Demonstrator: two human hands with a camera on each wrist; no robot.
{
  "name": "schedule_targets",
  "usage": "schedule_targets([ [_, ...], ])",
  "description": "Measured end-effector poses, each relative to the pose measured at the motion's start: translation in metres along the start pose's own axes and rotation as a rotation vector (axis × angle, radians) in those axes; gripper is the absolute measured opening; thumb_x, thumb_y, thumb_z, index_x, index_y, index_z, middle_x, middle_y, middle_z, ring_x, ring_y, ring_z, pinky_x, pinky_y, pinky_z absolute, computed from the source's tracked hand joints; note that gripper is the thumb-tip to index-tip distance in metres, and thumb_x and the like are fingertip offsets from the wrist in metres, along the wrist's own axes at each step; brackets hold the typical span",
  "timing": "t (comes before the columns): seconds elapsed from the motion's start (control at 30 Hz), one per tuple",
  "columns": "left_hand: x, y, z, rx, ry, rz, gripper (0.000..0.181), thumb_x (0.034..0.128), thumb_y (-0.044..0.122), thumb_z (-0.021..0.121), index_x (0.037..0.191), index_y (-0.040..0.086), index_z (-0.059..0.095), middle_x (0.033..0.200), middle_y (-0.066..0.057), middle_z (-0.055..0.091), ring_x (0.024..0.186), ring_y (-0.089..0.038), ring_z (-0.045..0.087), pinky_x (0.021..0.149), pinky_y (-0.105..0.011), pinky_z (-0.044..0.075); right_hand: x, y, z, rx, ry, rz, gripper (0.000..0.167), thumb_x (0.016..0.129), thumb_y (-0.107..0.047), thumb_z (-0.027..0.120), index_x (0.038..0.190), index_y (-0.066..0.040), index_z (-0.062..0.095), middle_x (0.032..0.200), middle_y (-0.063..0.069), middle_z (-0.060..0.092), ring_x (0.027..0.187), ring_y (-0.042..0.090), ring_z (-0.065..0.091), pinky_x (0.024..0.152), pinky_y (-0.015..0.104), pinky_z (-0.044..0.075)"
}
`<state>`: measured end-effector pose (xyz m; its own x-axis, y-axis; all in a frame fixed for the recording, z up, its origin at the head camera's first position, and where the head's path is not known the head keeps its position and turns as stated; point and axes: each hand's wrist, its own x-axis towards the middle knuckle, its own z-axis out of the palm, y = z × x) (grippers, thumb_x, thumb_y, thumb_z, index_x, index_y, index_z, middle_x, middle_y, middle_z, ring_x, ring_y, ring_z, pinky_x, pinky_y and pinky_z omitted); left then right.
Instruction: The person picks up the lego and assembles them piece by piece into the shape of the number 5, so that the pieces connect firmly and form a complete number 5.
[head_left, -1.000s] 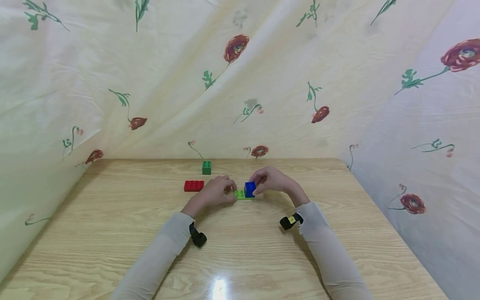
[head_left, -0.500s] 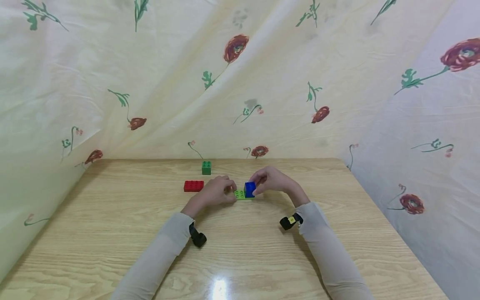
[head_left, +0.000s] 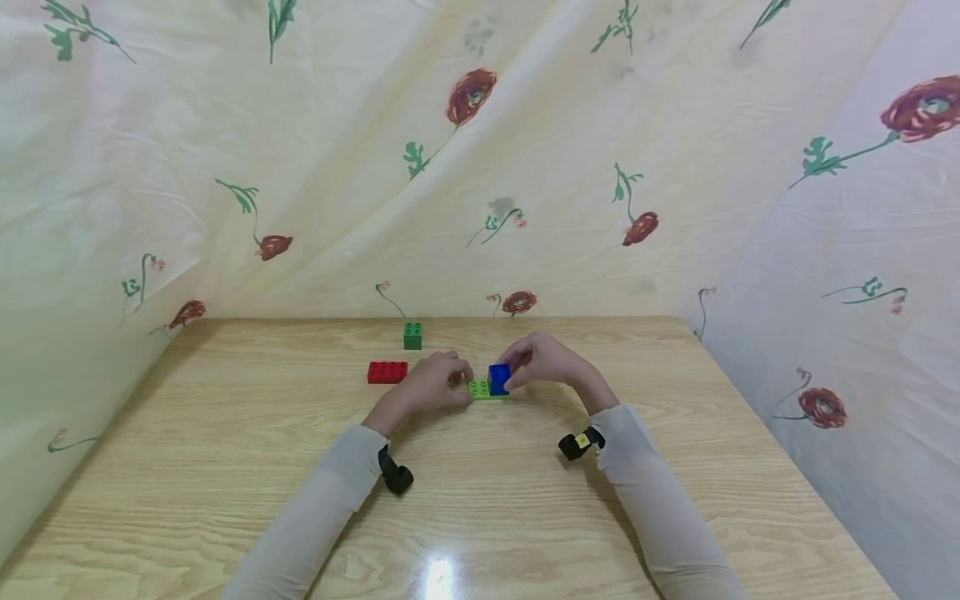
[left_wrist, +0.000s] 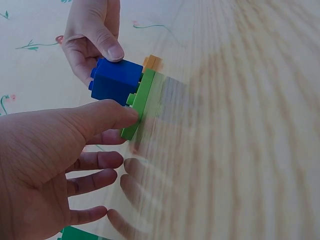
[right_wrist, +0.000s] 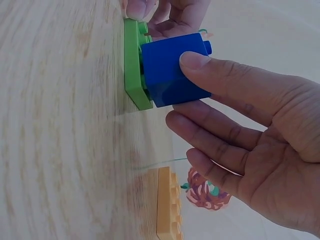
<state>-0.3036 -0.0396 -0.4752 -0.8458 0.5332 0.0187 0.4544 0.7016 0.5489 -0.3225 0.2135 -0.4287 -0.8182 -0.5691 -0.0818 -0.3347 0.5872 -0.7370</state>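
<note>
A flat lime-green brick (head_left: 480, 389) (left_wrist: 142, 105) (right_wrist: 132, 65) lies on the table, studs up. The left hand (head_left: 435, 382) (left_wrist: 65, 155) pinches its left end between thumb and index finger, the other fingers spread. On its right half stands a blue brick (head_left: 498, 379) (left_wrist: 116, 80) (right_wrist: 172, 67), which the right hand (head_left: 547, 361) (left_wrist: 92, 35) (right_wrist: 265, 125) grips between thumb and fingers. In the right wrist view a slim dark gap shows between the two bricks; whether they are fully pressed together I cannot tell.
A red brick (head_left: 387, 372) lies left of the left hand, and a green brick (head_left: 413, 336) (left_wrist: 80, 234) stands farther back. An orange brick (left_wrist: 152, 63) (right_wrist: 167, 205) is beyond the right hand, hidden in the head view. Flowered cloth (head_left: 337, 167) borders the wooden table (head_left: 480, 500).
</note>
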Motion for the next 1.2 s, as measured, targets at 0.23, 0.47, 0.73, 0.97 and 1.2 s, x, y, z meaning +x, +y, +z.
schedule_targets([
  [0.23, -0.0011, 0.0015, -0.0005, -0.008, -0.003, -0.003, 0.026, 0.0884, 0.03, 0.08, 0.109, 0.016, 0.072, 0.1, 0.001, 0.06, 0.095, -0.018, 0.052, 0.085, -0.033, 0.047, -0.0001, -0.0001, 0.0, 0.017, 0.0, -0.001, 0.032, 0.081, -0.007, 0.085, 0.111, -0.001, 0.077, 0.106, 0.014, 0.077, 0.091, 0.018, 0.071, 0.081, 0.032, 0.058],
  [0.47, -0.0011, 0.0018, -0.0008, -0.013, -0.005, -0.006, 0.026, 0.0886, 0.03, 0.079, 0.109, 0.017, 0.072, 0.102, 0.001, 0.06, 0.096, -0.018, 0.052, 0.085, -0.034, 0.047, -0.0007, 0.0012, -0.0003, 0.028, -0.004, -0.015, 0.031, 0.081, -0.006, 0.085, 0.111, -0.001, 0.076, 0.106, 0.015, 0.077, 0.09, 0.019, 0.071, 0.081, 0.032, 0.058],
  [0.73, -0.0017, 0.0021, -0.0004, -0.012, -0.001, -0.011, 0.027, 0.0886, 0.03, 0.079, 0.111, 0.017, 0.071, 0.102, 0.002, 0.06, 0.097, -0.018, 0.052, 0.087, -0.033, 0.047, -0.0005, 0.0005, 0.0009, 0.041, -0.012, -0.021, 0.031, 0.082, -0.005, 0.083, 0.112, 0.003, 0.075, 0.107, 0.02, 0.076, 0.093, 0.024, 0.071, 0.082, 0.033, 0.058],
  [0.97, -0.0017, 0.003, -0.0015, -0.016, -0.008, -0.019, 0.028, 0.0888, 0.029, 0.079, 0.112, 0.017, 0.071, 0.102, 0.001, 0.06, 0.098, -0.019, 0.052, 0.088, -0.034, 0.047, -0.002, 0.0008, -0.0004, 0.036, -0.015, -0.015, 0.03, 0.082, -0.007, 0.084, 0.11, -0.001, 0.076, 0.105, 0.015, 0.077, 0.09, 0.019, 0.071, 0.082, 0.032, 0.058],
  [1.2, -0.0012, 0.0035, -0.002, -0.034, -0.007, -0.016, 0.026, 0.0883, 0.029, 0.079, 0.111, 0.017, 0.072, 0.102, 0.001, 0.06, 0.097, -0.019, 0.053, 0.088, -0.034, 0.048, -0.0015, 0.0027, -0.0002, 0.031, -0.013, -0.007, 0.028, 0.082, -0.007, 0.084, 0.109, -0.004, 0.077, 0.103, 0.01, 0.077, 0.089, 0.016, 0.069, 0.081, 0.03, 0.057],
])
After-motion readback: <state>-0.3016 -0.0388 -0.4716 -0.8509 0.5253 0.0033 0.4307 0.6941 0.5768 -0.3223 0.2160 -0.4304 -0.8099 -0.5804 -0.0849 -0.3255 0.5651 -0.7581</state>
